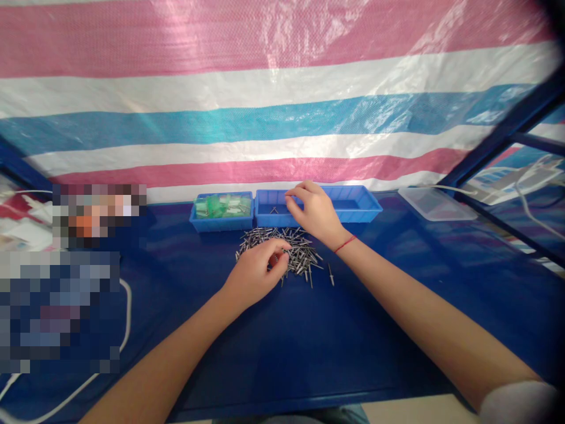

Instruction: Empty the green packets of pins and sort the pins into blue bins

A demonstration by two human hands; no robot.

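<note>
Bright backlight, tarp glare, warped vignetted corners.

Small metal pins [302,254] lie heaped before a shallow blue tray [354,205].

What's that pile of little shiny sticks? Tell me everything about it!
The pins are a loose heap of thin, silvery, metal-looking sticks, lying flat and pointing every way on the blue table, just before a long blue tray. A few strays lie apart at the right. The left hand rests on the near side, fingers curled in; whether they pinch one is unclear.
</note>
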